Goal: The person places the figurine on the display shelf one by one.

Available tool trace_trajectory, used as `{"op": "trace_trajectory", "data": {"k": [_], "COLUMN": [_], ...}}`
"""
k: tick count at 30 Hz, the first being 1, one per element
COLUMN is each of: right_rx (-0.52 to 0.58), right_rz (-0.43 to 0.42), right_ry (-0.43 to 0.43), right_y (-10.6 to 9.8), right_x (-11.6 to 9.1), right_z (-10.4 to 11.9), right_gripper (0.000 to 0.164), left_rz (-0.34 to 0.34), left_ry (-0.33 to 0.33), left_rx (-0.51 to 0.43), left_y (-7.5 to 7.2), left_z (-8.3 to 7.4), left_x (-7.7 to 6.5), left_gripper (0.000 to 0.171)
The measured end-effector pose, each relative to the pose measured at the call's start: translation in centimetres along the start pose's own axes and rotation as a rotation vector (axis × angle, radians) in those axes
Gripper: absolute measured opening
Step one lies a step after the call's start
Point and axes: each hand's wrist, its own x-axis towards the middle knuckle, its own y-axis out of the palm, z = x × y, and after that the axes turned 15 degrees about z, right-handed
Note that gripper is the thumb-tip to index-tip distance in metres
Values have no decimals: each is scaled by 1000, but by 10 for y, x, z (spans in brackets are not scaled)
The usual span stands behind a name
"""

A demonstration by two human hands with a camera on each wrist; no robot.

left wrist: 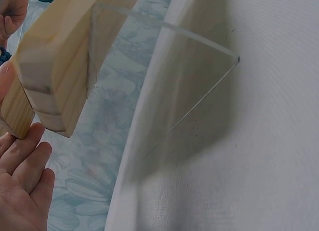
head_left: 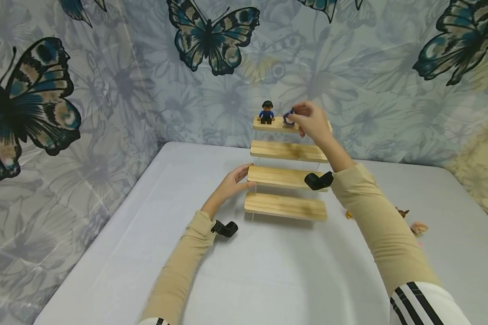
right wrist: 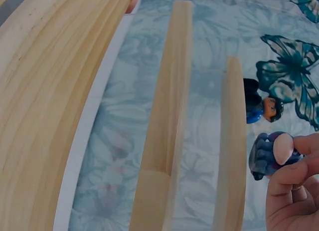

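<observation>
Four pale wooden shelves rise in steps on a worktop (head_left: 142,253) covered in white, with a butterfly-patterned cloth (head_left: 227,104) behind. At the top shelf (head_left: 278,125), the person's right hand (head_left: 312,123) pinches a small dark blue figure (head_left: 286,118) with a pale oval patch. Thumb and fingers are drawn close together on the figure's upper part, seen in the right wrist view, where its lower end points toward the shelf and sits right by the surface; whether it touches the wood is hard to tell. So the blue figure lies at the very tips of the fingers, to the left of the hand as the head camera sees it.

Just left of it, on the same shelf, stands an upright toy person (head_left: 267,113) with black hair, a blue top and dark legs, a small gap between the two.

Lower down, the left hand (head_left: 230,184) holds the left end of the third shelf (head_left: 282,177), counted from the top; its thumb and fingers are spread to either side of the board. Below it is the bottom shelf (head_left: 285,206), with clear supports showing beneath.

To the right on the worktop, partly hidden by the right sleeve (head_left: 383,230), lie a few small toys, among them an orange one (head_left: 348,215), a brown one (head_left: 403,212) and a pinkish-tan one (head_left: 419,228)
</observation>
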Motion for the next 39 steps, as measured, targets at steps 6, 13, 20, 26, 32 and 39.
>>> {"op": "trace_trajectory", "data": {"k": [6,13,20,26,32,39], "right_rx": [4,-8,28,43,66,87], "right_rz": [0,11,26,34,49,46], "right_ry": [-19,-9,28,50,61,78], "right_y": [1,2,3,5,4,3], "right_x": [5,9,12,16,15,14], "right_z": [-1,-3,-7,-8,-6,-6], "right_gripper": [33,31,33,36,37,38], "left_rz": [-11,-10,10,30,28,31], "left_ry": [-2,2,-17,0,-4,15], "left_rx": [7,12,0,-17,14,5], "left_y": [0,-1,-2,-1,2,3], "left_z": [-1,-4,-3,-22,-34,-31], "left_x": [1,1,1,-7,-12,-10], "left_gripper": [65,64,66,65,62,62]}}
